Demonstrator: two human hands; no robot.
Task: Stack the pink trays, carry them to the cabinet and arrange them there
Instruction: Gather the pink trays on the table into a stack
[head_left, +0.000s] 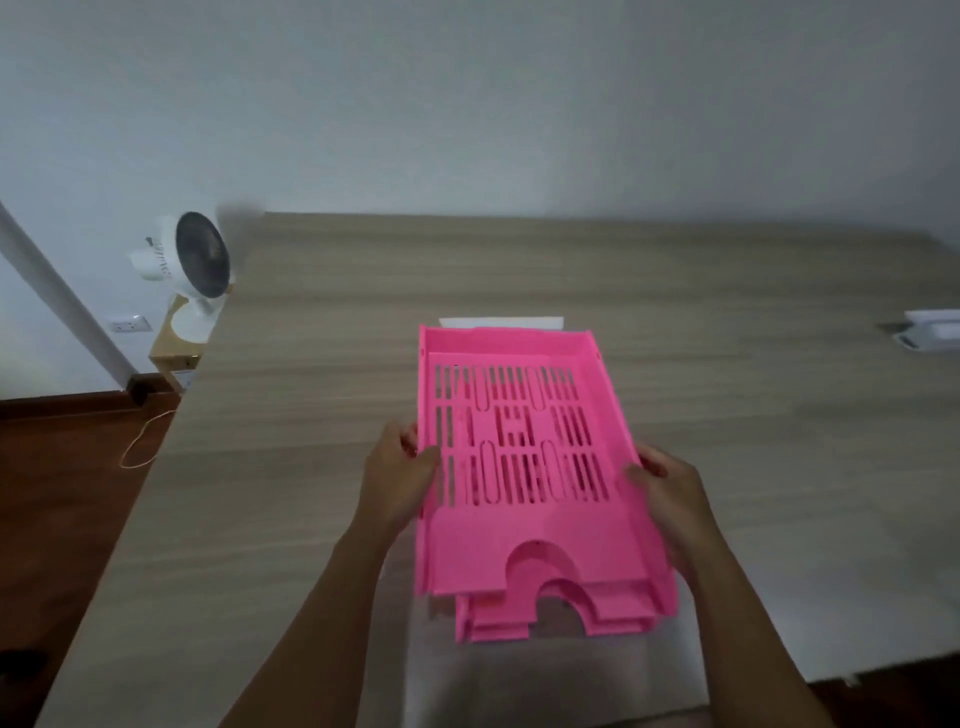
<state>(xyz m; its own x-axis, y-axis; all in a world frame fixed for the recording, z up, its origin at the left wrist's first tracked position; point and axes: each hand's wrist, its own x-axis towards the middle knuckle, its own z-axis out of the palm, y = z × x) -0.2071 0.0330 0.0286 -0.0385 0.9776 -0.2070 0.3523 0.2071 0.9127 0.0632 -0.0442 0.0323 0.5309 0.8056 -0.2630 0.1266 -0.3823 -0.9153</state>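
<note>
A pink slotted plastic tray (524, 519) lies on top of other pink trays (618, 613), whose front edges stick out below it toward me. The stack is over the wooden table (311, 415). My left hand (400, 478) grips the top tray's left wall, thumb over the rim. My right hand (670, 493) grips its right wall the same way. Whether the stack rests on the table or is lifted off it, I cannot tell.
A white sheet of paper (501, 322) shows just beyond the trays. A white desk fan (192, 270) stands on a small box past the table's left edge. A white device (930, 332) lies at the table's far right. Dark wooden floor lies to the left.
</note>
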